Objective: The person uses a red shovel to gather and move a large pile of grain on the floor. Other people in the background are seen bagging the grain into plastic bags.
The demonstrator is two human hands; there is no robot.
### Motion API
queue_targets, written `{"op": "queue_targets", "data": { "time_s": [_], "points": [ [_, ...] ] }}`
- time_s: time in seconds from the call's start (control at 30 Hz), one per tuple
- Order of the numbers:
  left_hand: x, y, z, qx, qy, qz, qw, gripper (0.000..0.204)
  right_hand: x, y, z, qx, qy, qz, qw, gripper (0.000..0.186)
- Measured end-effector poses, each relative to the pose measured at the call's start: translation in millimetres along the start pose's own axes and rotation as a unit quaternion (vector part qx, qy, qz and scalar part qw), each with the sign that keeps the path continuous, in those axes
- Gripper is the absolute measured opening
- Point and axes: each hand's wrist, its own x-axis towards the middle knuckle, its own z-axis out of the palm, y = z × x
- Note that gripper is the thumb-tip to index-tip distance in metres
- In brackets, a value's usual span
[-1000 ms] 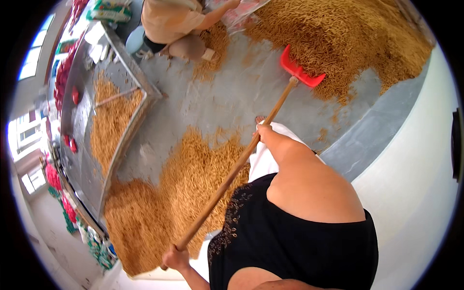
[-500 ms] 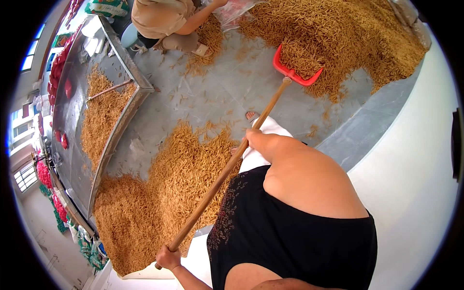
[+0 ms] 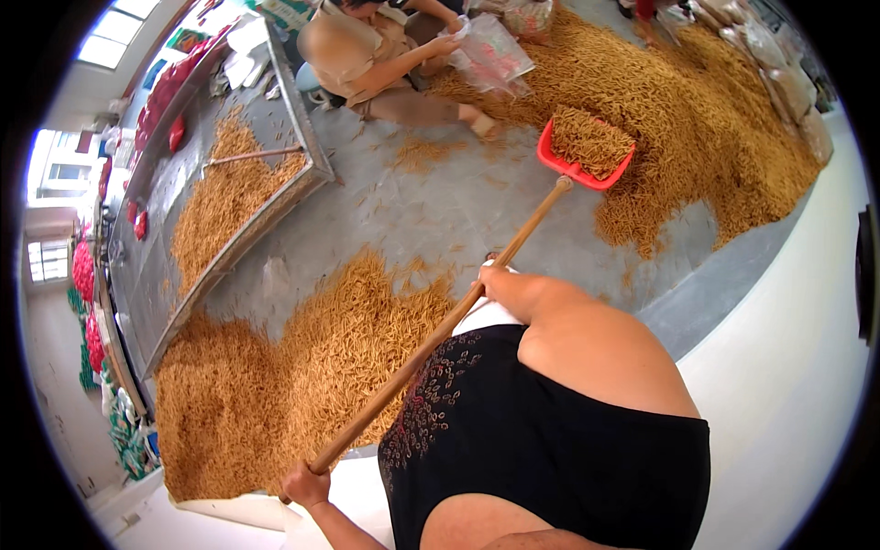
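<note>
A shovel (image 3: 403, 368) with a long wooden handle and a red scoop slants across the view. My left hand (image 3: 305, 484) wraps round the handle's end at the lower left. Further up the handle, my right hand (image 3: 495, 280) is closed on it near the middle. The red scoop (image 3: 547, 148) carries a heap of short yellow-brown stick-like pieces (image 3: 591, 142). It is at the near left edge of a large pile (image 3: 706, 137) of the same pieces; whether it touches the floor I cannot tell.
Another pile (image 3: 339, 339) lies left of my legs. At the left, a metal-sided tray (image 3: 316, 172) holds more pieces and a rod. Across the floor, a crouching person (image 3: 385, 73) handles a clear plastic bag (image 3: 490, 55). Filled bags (image 3: 788, 73) line the far right. A white wall (image 3: 779, 367) bounds the right.
The scoop, earlier pushed into the pile's edge, now shows a fuller heap. My view has shifted, and the crouching person and plastic bag show more fully. Both hands keep their grip.
</note>
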Motion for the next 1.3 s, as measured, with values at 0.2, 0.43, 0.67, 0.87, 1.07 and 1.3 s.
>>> {"op": "queue_targets", "data": {
  "time_s": [0.2, 0.43, 0.67, 0.87, 1.07, 1.3],
  "points": [
    [-4.4, 30.1, -18.1, -0.025, 0.029, 0.007, 0.999, 0.027, 59.5, -24.4, -8.3, -0.044, -0.038, -0.029, 0.998, 0.02],
    [22.1, 60.2, -83.2, -0.038, 0.025, -0.03, 0.999, 0.021, 36.1, -61.1, -7.8, -0.04, -0.001, 0.004, 0.999, 0.021],
    [35.5, 72.4, -108.4, -0.043, 0.044, -0.079, 0.995, 0.015, 10.5, -77.9, 0.3, -0.058, -0.016, 0.033, 0.998, 0.025],
    [52.6, 77.1, -116.8, -0.019, 0.033, -0.105, 0.994, 0.01, 4.9, -93.2, 9.1, -0.037, -0.025, 0.041, 0.998, 0.026],
    [60.6, 74.5, -108.1, -0.015, 0.036, -0.105, 0.994, 0.009, 6.4, -88.9, 14.6, -0.039, -0.044, 0.04, 0.997, 0.027],
    [34.9, 63.8, -70.8, -0.04, 0.034, -0.112, 0.992, 0.01, 33.5, -54.9, 11.3, -0.056, -0.059, 0.027, 0.996, 0.029]
  ]
}}
